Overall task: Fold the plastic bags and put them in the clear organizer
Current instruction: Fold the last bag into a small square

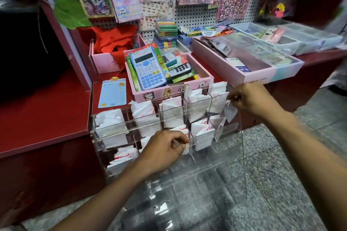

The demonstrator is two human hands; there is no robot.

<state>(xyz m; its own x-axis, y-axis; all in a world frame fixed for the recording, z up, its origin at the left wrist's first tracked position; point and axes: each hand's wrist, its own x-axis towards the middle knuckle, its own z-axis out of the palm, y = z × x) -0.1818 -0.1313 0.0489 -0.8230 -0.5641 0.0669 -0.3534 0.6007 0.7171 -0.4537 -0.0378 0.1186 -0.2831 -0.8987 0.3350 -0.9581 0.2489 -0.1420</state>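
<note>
Plastic bags: folded white bags with red print stand upright in the upper and middle pockets of the clear organizer (187, 144); one more, the loose bag (229, 111), hangs at the organizer's right end, pinched from above.
Organizer: a tiered rack of see-through pockets standing against the edge of the red counter (47, 118); the lower front pockets look unfilled, though glare makes that hard to tell.
Right hand (249, 99): thumb and fingertips are closed on the top corner of the loose bag, which dangles just outside the right wall.
Left hand (163, 148): fingers are curled, pinching the top of a folded bag (181, 131) in a middle pocket, at the front lip.
Weight: very light, I judge; the film hangs from one corner without pulling the fingers down.
Stiffness: soft and limp; a fold is likely to spring open unless pressed flat and wedged between pocket walls.
Surface: thin slick film that probably slides between fingertips, so a pinch across several layers should hold better than one on a single edge.
Where to hold: at the folded top edge, both corners if possible, lowering the closed end into the pocket first.
Risk: the rack is rigid and may shift if pushed; the bags themselves should tolerate squeezing.
Nearby: a pink box (169, 90) holding a calculator (148, 71) sits just behind the organizer.
</note>
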